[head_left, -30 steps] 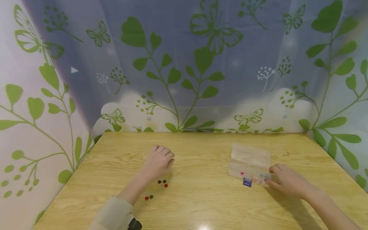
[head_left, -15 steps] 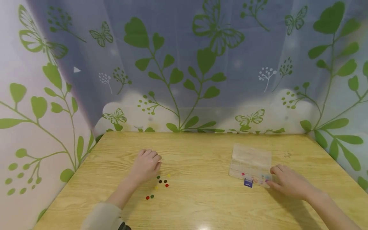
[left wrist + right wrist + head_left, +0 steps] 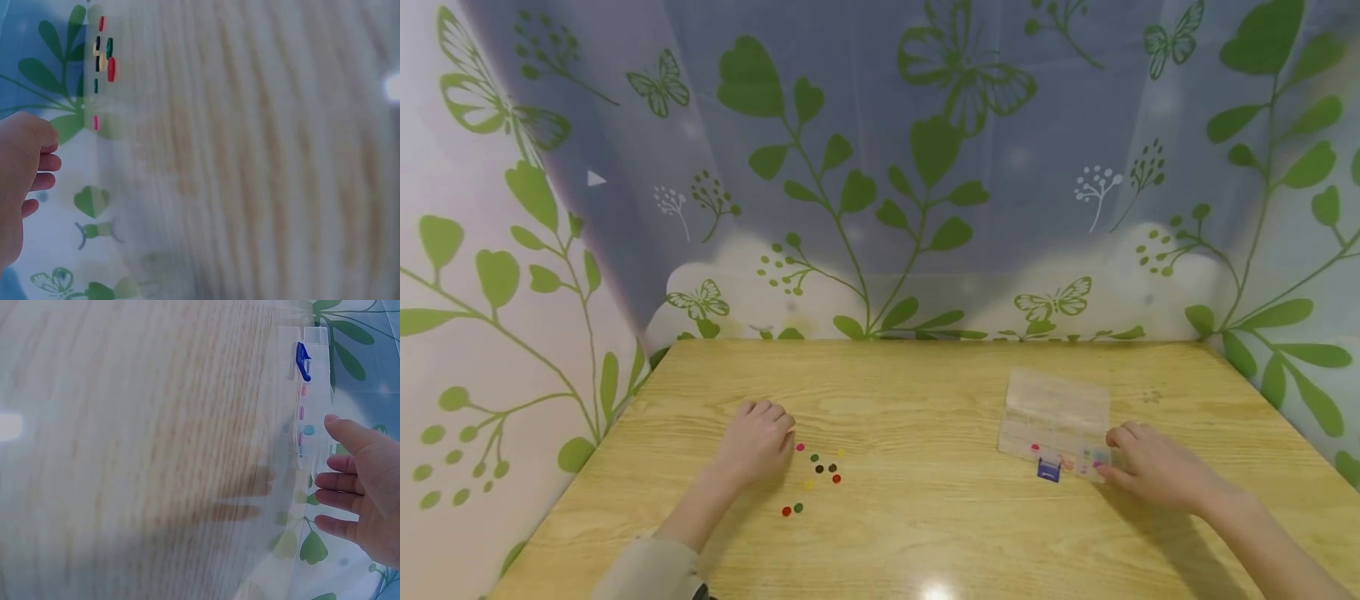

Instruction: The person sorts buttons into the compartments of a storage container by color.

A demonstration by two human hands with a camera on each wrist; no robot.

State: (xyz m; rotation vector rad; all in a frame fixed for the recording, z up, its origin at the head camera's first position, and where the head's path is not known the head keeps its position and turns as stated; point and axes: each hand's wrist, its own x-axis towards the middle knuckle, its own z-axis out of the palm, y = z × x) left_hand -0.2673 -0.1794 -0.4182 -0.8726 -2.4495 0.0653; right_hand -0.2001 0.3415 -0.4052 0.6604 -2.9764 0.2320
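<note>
Several small round coloured beads (image 3: 819, 469) lie scattered on the left half of the table: red, green, black, yellow and pink. Just left of the pink bead (image 3: 801, 447) is my left hand (image 3: 756, 442), its fingers loosely curled. No object shows at its fingertips; the palm is hidden. A clear plastic box (image 3: 1055, 417) with a blue latch (image 3: 1048, 470) stands to the right, its lid laid back. Colourful pieces (image 3: 309, 430) sit inside along its front. Beside the box's right end my right hand (image 3: 1165, 467) has its fingers spread; whether the thumb touches the box I cannot tell.
The wooden table (image 3: 917, 517) runs back to a curtain (image 3: 865, 167) printed with leaves and butterflies. A small faint clear piece (image 3: 1152, 395) lies behind the right hand.
My left hand has drawn left and slightly back toward me over the last second. Green and pink beads it hid are now in sight. My right hand stays by the box.
</note>
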